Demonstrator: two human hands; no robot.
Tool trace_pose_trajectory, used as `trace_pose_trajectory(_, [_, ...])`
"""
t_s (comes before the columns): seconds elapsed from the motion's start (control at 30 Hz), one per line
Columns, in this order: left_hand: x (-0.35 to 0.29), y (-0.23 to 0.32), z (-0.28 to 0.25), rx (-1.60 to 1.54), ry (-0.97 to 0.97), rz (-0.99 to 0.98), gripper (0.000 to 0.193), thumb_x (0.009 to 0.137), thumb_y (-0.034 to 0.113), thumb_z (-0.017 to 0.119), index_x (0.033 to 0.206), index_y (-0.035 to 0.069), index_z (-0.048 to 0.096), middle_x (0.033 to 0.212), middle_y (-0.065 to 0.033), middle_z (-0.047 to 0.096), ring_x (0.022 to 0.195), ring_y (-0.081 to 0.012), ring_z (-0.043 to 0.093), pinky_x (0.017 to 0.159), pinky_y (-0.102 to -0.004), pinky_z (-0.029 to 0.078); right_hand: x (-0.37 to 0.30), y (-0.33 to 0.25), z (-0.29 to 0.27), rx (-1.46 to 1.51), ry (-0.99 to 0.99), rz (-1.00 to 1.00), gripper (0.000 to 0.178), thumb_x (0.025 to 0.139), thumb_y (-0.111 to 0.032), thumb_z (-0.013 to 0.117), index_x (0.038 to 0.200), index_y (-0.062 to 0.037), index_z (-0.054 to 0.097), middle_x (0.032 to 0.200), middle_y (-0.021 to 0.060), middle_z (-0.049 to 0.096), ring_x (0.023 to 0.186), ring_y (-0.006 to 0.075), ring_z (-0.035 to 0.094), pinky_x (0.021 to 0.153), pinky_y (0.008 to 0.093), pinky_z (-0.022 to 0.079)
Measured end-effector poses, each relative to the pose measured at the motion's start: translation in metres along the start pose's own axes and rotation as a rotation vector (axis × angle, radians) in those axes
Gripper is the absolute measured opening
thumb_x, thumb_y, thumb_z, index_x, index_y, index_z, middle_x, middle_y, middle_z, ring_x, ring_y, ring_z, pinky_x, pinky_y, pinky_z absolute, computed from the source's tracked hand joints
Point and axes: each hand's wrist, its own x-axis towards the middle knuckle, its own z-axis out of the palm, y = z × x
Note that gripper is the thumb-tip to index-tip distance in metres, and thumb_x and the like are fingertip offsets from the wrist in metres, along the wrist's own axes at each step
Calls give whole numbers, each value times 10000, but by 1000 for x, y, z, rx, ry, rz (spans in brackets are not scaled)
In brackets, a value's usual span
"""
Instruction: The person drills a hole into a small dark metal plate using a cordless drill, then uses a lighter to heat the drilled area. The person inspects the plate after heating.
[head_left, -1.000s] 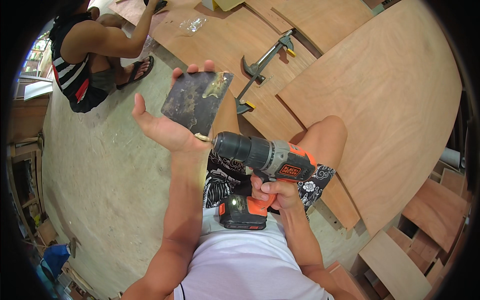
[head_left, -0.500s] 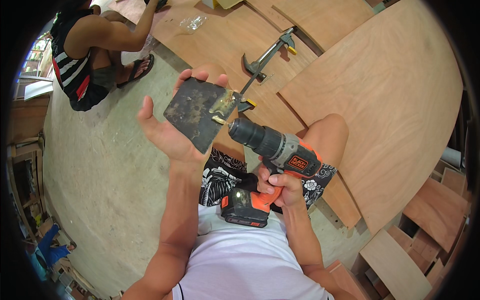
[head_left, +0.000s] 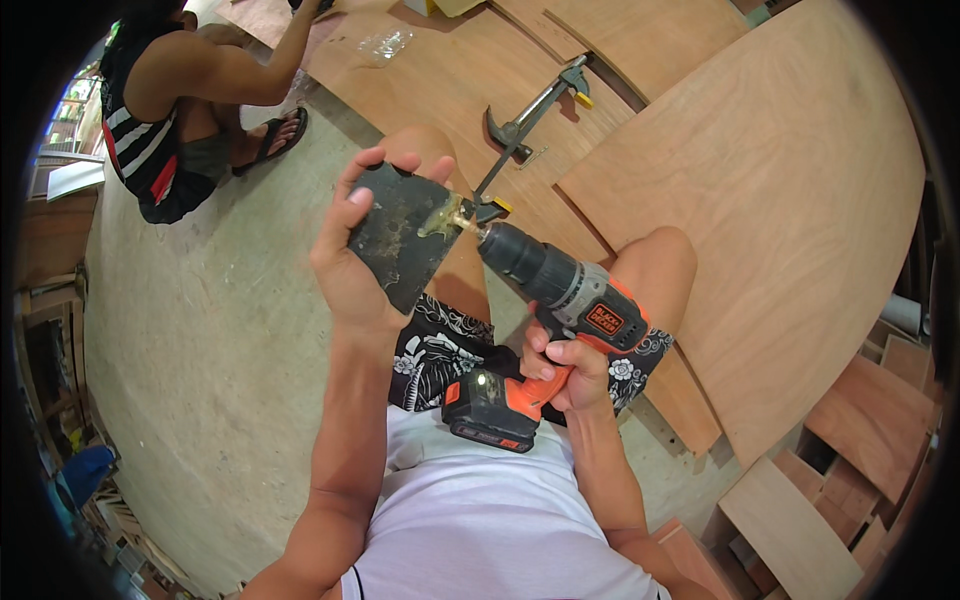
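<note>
My left hand (head_left: 342, 262) is closed around a dark, flat, stained plate (head_left: 392, 232), thumb on its left edge and fingertips over its far edge. A shiny yellowish smear (head_left: 438, 220) lies near the plate's right corner. In my right hand (head_left: 578, 372) is a black and orange cordless drill (head_left: 560, 285), gripped by its handle and pointing up and left. The short bit (head_left: 472, 226) in its chuck carries some yellowish matter. Its tip is at the smear on the plate; whether they touch I cannot tell.
Beyond my knees lie large plywood sheets (head_left: 760, 200), with a hammer (head_left: 508, 135) and a bar clamp (head_left: 550, 95) on one. A person (head_left: 190, 90) squats at the far left. Wood panels (head_left: 790, 525) are stacked at the lower right.
My left thumb has swung in from wide apart onto the plate's edge. The drill has shifted slightly right, and its bit now sits farther up, by the plate's right corner.
</note>
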Motion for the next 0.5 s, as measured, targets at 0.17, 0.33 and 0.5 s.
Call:
trace_pose_trajectory(0.17, [-4,14,-22,-121,-109,-40,548,851,152,503,1381,14,483,1419,-226,527,1390,-504,481,1055,-622,534,-2,0,-8,142,8,-113,567,821,-54,666,1369,1,535,1014,105,662,593,142,552,581,294,436])
trace_pose_trajectory(0.33, [-5,22,-25,-166,-219,-237,684,765,58,506,1444,21,435,1488,-246,473,1395,-546,450,1050,-685,514,-2,-6,-24,231,-222,-81,606,832,-70,667,1406,12,491,1058,122,654,603,141,579,576,287,434])
trace_pose_trajectory(0.5, [1,26,-54,-19,-275,-299,740,741,-34,528,1473,-8,416,1434,-285,523,1315,-480,565,1067,-605,533,7,-16,-15,24,-207,36,629,827,-62,682,1415,50,487,1031,137,654,591,143,587,543,270,426])
